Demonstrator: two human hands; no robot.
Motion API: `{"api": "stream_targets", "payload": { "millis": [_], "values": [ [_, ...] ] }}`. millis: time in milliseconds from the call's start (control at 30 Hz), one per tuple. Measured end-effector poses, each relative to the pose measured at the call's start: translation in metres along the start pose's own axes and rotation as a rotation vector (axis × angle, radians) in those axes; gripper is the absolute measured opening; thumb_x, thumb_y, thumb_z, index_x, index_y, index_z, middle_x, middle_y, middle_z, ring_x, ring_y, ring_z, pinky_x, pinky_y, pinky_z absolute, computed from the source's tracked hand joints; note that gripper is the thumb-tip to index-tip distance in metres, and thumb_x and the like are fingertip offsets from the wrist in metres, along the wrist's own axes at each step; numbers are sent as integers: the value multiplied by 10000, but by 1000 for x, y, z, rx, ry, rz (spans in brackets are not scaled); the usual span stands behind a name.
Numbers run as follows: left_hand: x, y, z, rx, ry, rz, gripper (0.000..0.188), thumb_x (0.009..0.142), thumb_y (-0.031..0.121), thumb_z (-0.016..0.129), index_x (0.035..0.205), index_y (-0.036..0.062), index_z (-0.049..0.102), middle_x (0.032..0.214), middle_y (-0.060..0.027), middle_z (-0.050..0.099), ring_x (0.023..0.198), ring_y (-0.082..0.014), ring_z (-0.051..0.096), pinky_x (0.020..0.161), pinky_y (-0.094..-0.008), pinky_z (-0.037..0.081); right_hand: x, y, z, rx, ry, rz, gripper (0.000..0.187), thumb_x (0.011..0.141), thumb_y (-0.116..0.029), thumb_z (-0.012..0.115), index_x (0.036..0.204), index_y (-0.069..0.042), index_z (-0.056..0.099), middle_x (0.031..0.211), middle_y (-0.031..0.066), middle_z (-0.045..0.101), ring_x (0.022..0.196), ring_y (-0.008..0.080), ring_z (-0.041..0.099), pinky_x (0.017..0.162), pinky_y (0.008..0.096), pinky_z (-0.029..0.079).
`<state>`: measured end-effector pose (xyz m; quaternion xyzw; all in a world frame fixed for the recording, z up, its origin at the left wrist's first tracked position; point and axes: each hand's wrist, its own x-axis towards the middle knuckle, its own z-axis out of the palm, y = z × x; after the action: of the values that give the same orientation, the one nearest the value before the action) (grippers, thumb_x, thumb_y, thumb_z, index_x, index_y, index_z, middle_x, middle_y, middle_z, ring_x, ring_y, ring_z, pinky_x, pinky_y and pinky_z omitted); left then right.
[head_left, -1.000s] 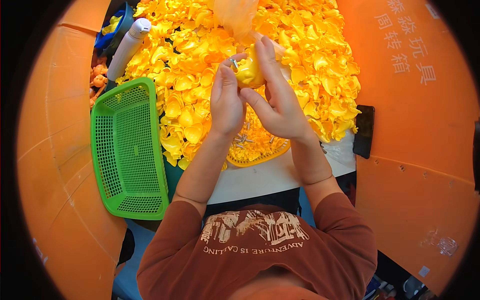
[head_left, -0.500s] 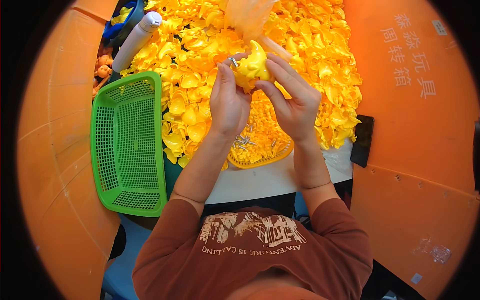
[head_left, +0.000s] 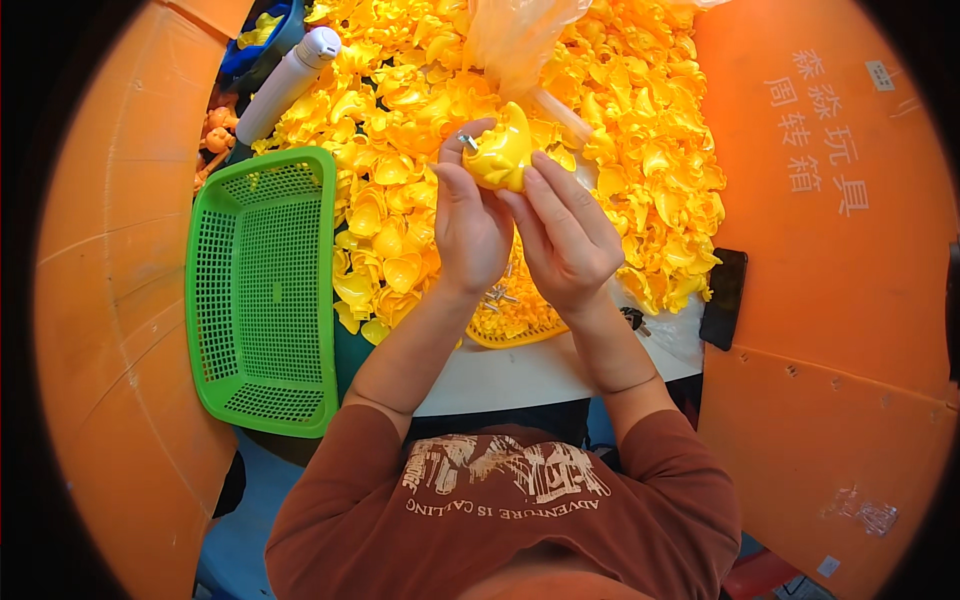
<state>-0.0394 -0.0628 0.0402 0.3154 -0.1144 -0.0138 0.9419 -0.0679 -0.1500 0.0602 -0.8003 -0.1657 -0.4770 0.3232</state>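
A shiny yellow plastic toy part (head_left: 503, 148), rounded with a curved tip pointing up, is held between my two hands above the table. My left hand (head_left: 472, 235) cups its left and lower side, fingers curled behind it. A small silver metal pin (head_left: 468, 143) shows by the left fingers at the part's edge; whether it is fixed in the part, I cannot tell. My right hand (head_left: 570, 245) presses its fingertips to the lower right side. Below them, partly hidden by the hands and wrists, sits a yellow basket (head_left: 515, 340) with small yellow pieces and several silver pins.
Loose yellow plastic shells (head_left: 390, 215) are heaped across the table beyond my hands, with a clear plastic bag (head_left: 520, 40) on top. A green basket (head_left: 328, 300) and a pale bottle (head_left: 285, 90) stand left. At right lie a dark phone (head_left: 725, 298) and an orange board (head_left: 830, 270).
The yellow part has turned in my hands. My right hand has slid lower and left along it, with its fingers closer together. A small dark object now shows beside my right wrist.
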Motion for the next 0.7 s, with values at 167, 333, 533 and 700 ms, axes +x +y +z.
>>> {"api": "stream_targets", "payload": {
  "millis": [167, 333, 533, 700],
  "values": [
    [-3, 5, 8, 83, -21, 35, 474, 944, 423, 352, 1229, 45, 343, 1049, -73, 497, 933, -127, 515, 822, -253, 436, 4, 1, -5, 12, -6, -45, 276, 645, -9, 761, 896, 30, 652, 924, 176, 635, 789, 269, 648, 686, 315, 536],
    [-3, 4, 2, 102, -49, 40, 574, 909, 503, 364, 1246, 38, 350, 1140, -104, 501, 1019, -181, 522, 899, -308, 420, 5, 7, -10, 43, -48, -80, 325, 613, -31, 784, 908, 10, 654, 929, 165, 630, 775, 262, 641, 659, 308, 533],
    [-4, 4, 5, 196, -52, 4, 608, 881, 535, 405, 1233, 41, 358, 1104, -113, 512, 950, -199, 550, 831, -327, 461, 8, 21, -23, 367, -92, 229, 271, 801, -51, 638, 1048, 53, 591, 1051, 160, 607, 981, 222, 569, 848, 319, 455],
    [-12, -4, 10, 233, -123, -40, 662, 854, 583, 411, 1221, 35, 363, 1075, -115, 516, 884, -196, 553, 759, -309, 473, 17, 23, -25, 840, -99, 677, 298, 924, -123, 480, 1143, 71, 540, 1134, 153, 579, 1069, 206, 532, 904, 318, 432]
  ]
}}
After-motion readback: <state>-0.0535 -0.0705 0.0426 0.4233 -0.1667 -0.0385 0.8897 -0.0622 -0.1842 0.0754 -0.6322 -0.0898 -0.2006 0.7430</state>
